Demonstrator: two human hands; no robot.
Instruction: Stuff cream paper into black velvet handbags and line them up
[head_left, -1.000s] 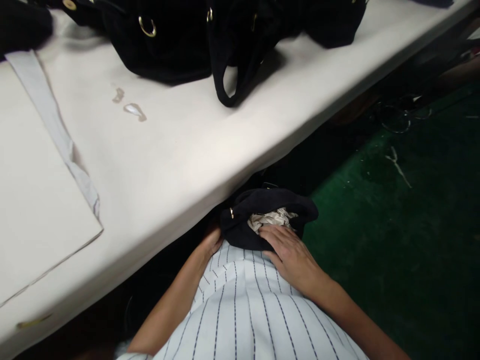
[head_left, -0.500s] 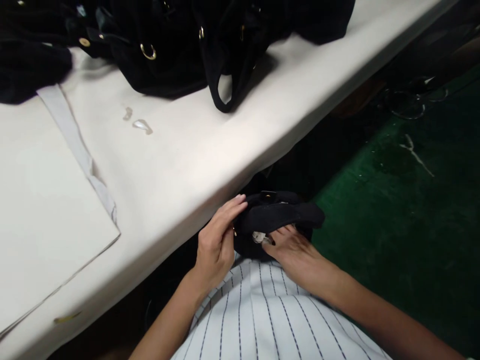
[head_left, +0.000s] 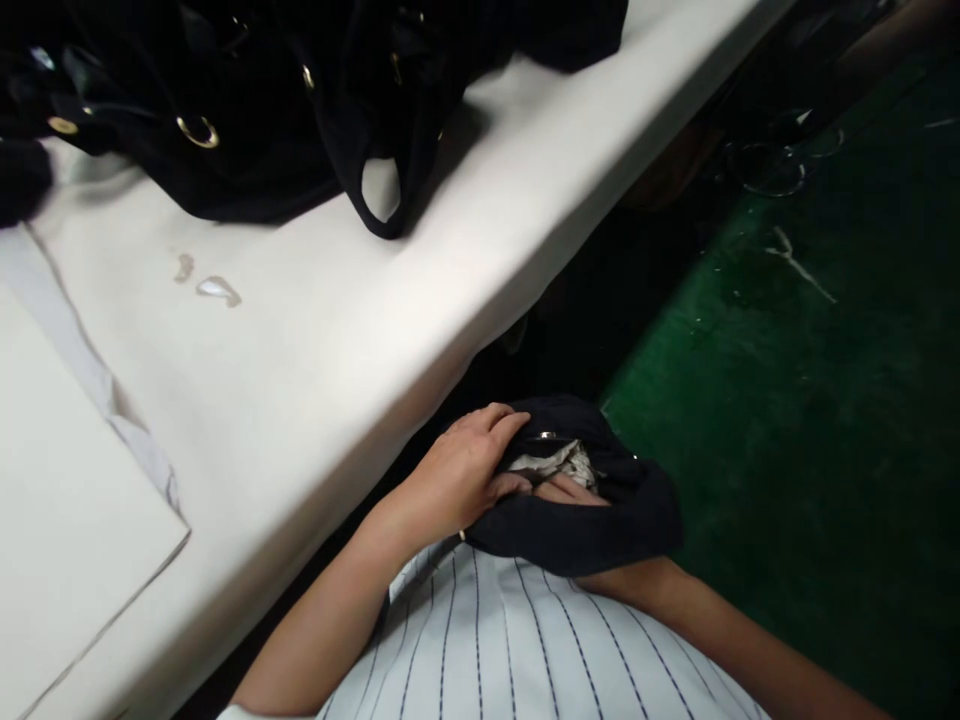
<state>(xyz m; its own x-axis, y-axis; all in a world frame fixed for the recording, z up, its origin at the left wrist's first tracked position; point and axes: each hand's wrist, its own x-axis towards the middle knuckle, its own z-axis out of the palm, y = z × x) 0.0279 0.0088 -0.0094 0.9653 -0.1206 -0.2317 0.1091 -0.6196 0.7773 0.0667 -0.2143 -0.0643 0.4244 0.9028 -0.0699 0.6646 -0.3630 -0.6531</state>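
A black fabric bag [head_left: 577,535] with small shiny metal fittings is held against my striped white top, its mouth facing up. My left hand [head_left: 476,465] is closed on the left side of the bag's mouth, fingers over the far rim and thumb on the inner side. Through the opening show the pressed-together fingers of my right hand [head_left: 568,490], beside some pale crumpled material [head_left: 574,462]. The bag's near side covers the rest of that hand, so what it grips is hidden.
Several black bags with gold-coloured rings [head_left: 225,170] lie heaped on the white-covered table [head_left: 300,370]. Pale sheets [head_left: 60,480] rest at its left, near small clear scraps [head_left: 217,290]. The table edge runs beside my left arm. Green floor [head_left: 810,430] spreads to the right.
The bag has tilted, showing more of its opening and the pale material inside. My right hand has gone deeper behind its near side. My left hand has closed over the rim.
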